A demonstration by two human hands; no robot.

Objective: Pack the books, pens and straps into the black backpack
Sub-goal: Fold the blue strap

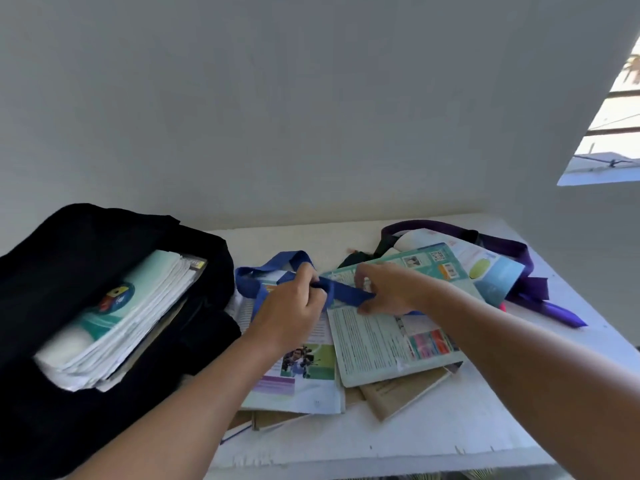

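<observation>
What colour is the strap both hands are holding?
Blue. The strap shows in the head view, pinched by the left hand and right hand.

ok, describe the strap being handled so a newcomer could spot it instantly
Start at the black backpack on the left of the white table; just right of it, over the spread books, both hands pinch the blue strap. The other strap, the purple strap, lies untouched at the far right.

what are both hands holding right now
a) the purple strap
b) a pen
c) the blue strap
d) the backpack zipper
c, the left hand and right hand both pinch the blue strap above the books, while the purple strap lies untouched at the table's far right.
</observation>
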